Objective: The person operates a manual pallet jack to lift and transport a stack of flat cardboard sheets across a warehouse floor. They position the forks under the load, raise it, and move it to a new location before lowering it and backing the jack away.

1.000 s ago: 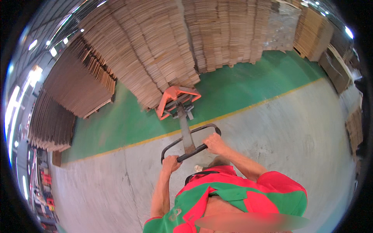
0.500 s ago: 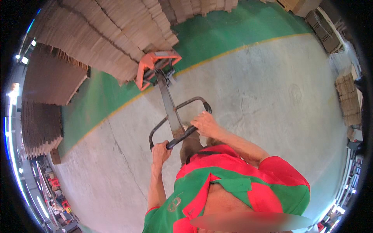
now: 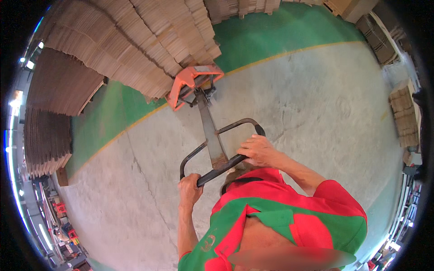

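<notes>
Both my hands grip the black looped handle [image 3: 216, 173] of an orange pallet jack [image 3: 186, 82]. My left hand [image 3: 190, 189] wraps round the handle's lower left corner. Round its right side closes my right hand [image 3: 258, 151], higher up and nearer the loop's bend. From the loop a flat grey steel shaft [image 3: 209, 128] runs away to the jack's orange body. A tall stack of flat cardboard sheets [image 3: 135, 40] stands directly beyond that body and hides the forks.
Darker cardboard stacks [image 3: 63, 83] stand at the left on the green floor strip [image 3: 115, 101]. A yellow line [image 3: 135, 122] divides it from the grey concrete [image 3: 307, 104]. Bundled cardboard [image 3: 403, 115] lines the far right. More sheet stacks [image 3: 246, 7] stand at the back.
The handle, both hands and the jack have shifted right in view, the handle also nearer my body. The large cardboard stack has moved right along with the jack. Both hands keep their hold.
</notes>
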Action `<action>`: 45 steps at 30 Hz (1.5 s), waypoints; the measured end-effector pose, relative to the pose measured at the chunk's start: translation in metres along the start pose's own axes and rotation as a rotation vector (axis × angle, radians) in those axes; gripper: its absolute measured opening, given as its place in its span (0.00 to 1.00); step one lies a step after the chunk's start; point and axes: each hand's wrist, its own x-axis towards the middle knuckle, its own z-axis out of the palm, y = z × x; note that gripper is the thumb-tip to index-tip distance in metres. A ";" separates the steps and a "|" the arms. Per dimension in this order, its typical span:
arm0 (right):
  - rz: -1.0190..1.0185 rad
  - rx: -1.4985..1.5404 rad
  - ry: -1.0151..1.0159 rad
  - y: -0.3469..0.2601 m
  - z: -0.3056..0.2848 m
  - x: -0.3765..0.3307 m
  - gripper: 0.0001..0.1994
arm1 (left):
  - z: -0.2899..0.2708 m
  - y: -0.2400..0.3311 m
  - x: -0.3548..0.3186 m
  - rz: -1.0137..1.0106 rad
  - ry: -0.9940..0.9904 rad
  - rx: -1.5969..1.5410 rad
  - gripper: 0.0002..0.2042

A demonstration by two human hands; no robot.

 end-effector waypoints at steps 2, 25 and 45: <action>-0.062 -0.021 0.047 -0.003 -0.022 0.018 0.17 | -0.026 -0.001 0.004 0.036 0.076 0.011 0.11; -0.353 0.009 0.474 0.066 -0.128 0.171 0.20 | -0.144 0.020 0.122 -0.064 0.523 0.089 0.17; -0.476 0.242 0.331 0.116 -0.179 0.225 0.19 | -0.173 0.049 0.166 -0.264 0.499 0.109 0.10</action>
